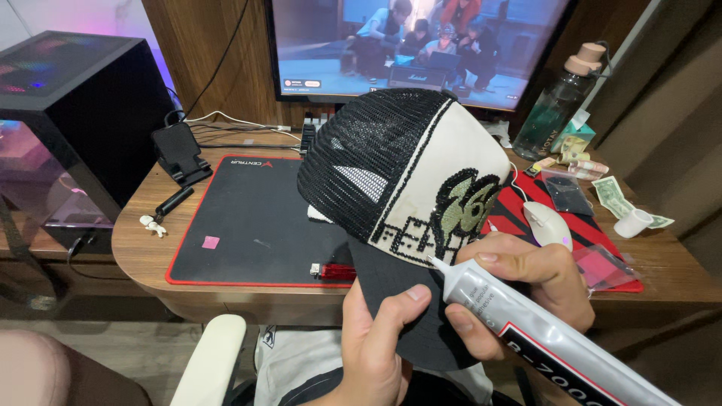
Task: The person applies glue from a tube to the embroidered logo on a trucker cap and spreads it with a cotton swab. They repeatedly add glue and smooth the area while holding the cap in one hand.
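Note:
My left hand (376,342) grips the dark brim of a trucker cap (410,162), thumb on top. The cap has black mesh at the back and a cream front panel with a beaded black and green design. My right hand (523,289) holds a grey glue tube (541,334) with a thin needle tip. That tip touches the lower edge of the beaded design, just above the brim. The cap is held up above the desk's front edge.
A black mouse mat (248,218) with red border lies on the wooden desk (143,233). A white mouse (547,223), banknotes (617,197), a water bottle (556,98), a monitor (421,45), a computer case (68,113), a red lighter (337,271) and a phone stand (180,154) surround it.

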